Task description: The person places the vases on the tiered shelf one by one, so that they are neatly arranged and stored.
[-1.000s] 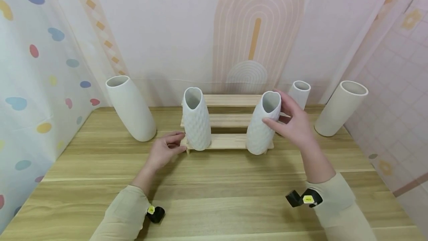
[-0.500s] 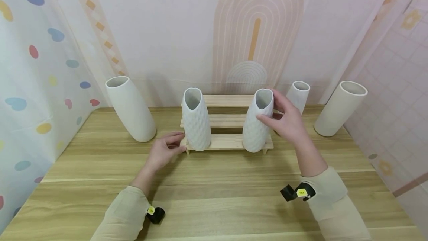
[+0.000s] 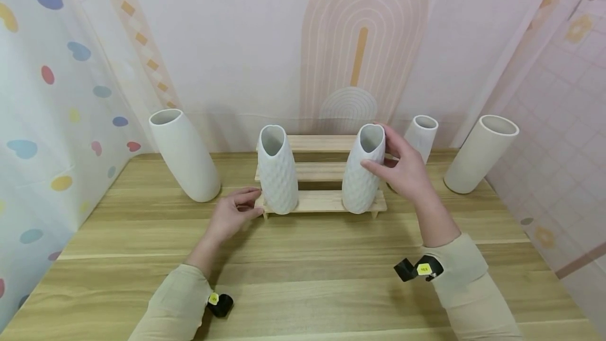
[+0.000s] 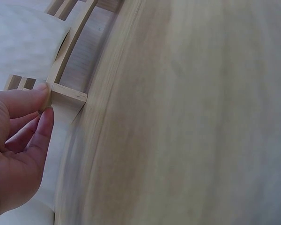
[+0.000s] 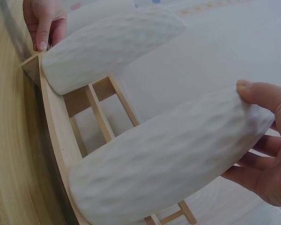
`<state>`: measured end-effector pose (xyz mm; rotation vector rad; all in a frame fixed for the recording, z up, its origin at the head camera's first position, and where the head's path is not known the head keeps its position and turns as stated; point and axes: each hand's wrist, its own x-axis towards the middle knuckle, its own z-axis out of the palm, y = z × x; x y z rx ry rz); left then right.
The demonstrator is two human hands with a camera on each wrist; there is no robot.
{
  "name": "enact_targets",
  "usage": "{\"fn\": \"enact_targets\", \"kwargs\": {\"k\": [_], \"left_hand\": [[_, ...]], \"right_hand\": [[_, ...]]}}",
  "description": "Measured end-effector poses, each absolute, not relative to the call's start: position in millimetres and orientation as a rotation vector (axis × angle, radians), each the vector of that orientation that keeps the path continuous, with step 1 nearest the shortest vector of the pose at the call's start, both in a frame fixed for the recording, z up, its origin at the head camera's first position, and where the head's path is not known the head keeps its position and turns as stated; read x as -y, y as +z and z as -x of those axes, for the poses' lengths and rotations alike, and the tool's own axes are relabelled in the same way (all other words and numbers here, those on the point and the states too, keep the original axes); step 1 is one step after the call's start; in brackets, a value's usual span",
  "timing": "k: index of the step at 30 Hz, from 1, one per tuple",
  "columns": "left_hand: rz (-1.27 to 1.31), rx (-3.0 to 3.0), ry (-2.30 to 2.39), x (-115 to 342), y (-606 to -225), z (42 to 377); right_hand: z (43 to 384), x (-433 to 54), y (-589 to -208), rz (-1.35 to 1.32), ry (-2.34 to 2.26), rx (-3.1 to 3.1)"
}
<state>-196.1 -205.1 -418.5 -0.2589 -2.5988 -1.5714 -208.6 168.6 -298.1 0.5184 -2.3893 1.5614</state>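
Note:
A tiered wooden rack (image 3: 319,201) stands mid-table, with two white textured vases on its lowest, front step. My right hand (image 3: 404,167) grips the right textured vase (image 3: 358,188) near its rim, thumb in front and fingers behind. In the right wrist view that vase's base (image 5: 84,187) meets the front step. The left textured vase (image 3: 278,183) stands upright at the step's other end, untouched. My left hand (image 3: 234,212) pinches the left end of the front step; the left wrist view shows thumb and fingertips (image 4: 47,115) on the wood.
A tall smooth white vase (image 3: 187,157) stands left of the rack. To the right are a smaller white vase (image 3: 423,136), partly hidden behind my right hand, and a wide cylindrical vase (image 3: 480,154). A patterned curtain (image 3: 236,41) hangs behind the wooden table (image 3: 303,278).
My right hand has moved left with its textured vase, bringing it over the right end of the front step. The left hand has stayed on the rack.

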Motion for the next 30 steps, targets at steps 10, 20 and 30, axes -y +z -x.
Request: {"fn": "enact_targets", "kwargs": {"k": [10,20,30], "left_hand": [[0.261,2.602,-1.563,206.3,-418.5,195.7],[0.251,2.605,-1.57,206.2,-417.5,194.7],[0.246,2.606,-1.578,207.0,-418.1,194.5]], "right_hand": [[210.6,-170.4,-299.4,-0.536,1.553,2.386],[212.1,-172.2,-297.8,-0.571,1.595,2.407],[210.5,-175.8,-300.7,-0.618,1.597,2.388]]}}
